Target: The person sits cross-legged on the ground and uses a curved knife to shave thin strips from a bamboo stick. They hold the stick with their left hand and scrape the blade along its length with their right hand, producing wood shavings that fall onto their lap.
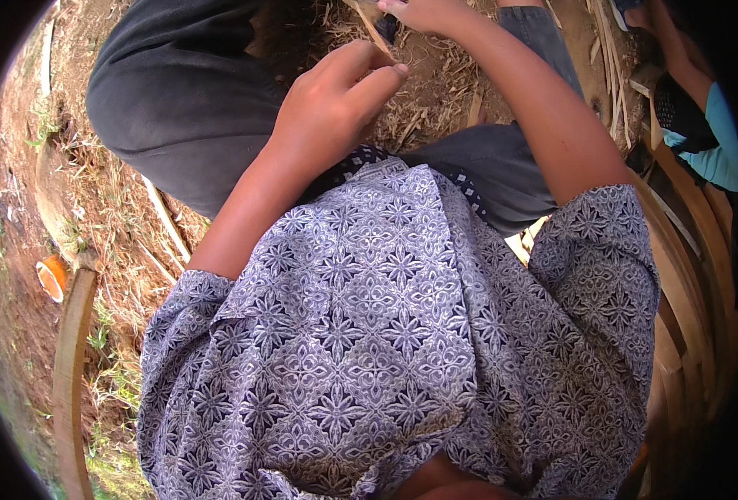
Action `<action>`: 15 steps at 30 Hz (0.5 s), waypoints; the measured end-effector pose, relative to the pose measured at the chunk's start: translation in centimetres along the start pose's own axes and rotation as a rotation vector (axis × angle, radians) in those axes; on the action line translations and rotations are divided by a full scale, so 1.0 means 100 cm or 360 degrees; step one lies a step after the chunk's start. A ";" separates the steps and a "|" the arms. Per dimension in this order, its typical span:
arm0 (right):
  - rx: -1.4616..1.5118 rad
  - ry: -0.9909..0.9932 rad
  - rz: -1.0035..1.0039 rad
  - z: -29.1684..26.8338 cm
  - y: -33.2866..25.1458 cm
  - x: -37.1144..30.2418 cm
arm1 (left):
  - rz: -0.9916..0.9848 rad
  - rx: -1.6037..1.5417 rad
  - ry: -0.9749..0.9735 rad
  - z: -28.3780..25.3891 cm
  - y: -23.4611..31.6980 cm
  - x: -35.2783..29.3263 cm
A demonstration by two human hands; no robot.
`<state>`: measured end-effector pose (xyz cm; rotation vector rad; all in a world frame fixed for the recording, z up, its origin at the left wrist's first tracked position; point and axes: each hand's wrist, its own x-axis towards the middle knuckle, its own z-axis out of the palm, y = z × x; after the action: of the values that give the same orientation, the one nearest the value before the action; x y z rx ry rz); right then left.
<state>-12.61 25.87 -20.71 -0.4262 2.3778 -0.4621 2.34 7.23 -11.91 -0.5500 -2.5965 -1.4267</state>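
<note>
Near the top, my left hand [331, 100] is closed, with thumb and forefinger pinching the end of a thin, pale bamboo or wood strip [372, 30]. The strip slants up and left, out past the top edge. My right hand [425, 13] is beside the strip's upper part, cut off by the top edge. Its thumb points left and its fingers look closed, but what they hold is mostly out of the picture. Below both hands, the dirt ground is strewn with pale shavings [415, 104].
My bent legs in dark trousers [185, 108] flank the work spot. On the left lie a wooden plank [73, 367] and an orange round object [51, 277]. Long wooden slats [677, 292] are stacked at right, near another person in a turquoise garment [720, 150].
</note>
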 end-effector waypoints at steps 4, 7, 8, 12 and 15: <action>-0.0058 0.0076 0.0158 0.019 0.007 0.016 | -0.0038 -0.0041 -0.0063 -0.002 0.000 0.000; -0.0026 0.0105 0.0129 0.020 0.015 0.019 | -0.0073 -0.0039 -0.0071 -0.002 0.003 -0.002; 0.0006 0.0067 0.0240 0.021 0.017 0.016 | -0.0078 -0.0046 -0.0065 -0.002 0.002 -0.003; 0.0338 -0.0001 0.0226 0.014 0.024 0.006 | -0.0032 -0.0047 -0.0041 -0.002 0.001 0.002; 0.0483 -0.0137 0.0100 -0.012 0.015 -0.030 | 0.0009 -0.0046 -0.0048 -0.002 0.000 0.001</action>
<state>-11.47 28.74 -18.88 -0.2272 2.1845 -0.7465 2.24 7.10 -11.78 -0.5867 -2.5992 -1.4679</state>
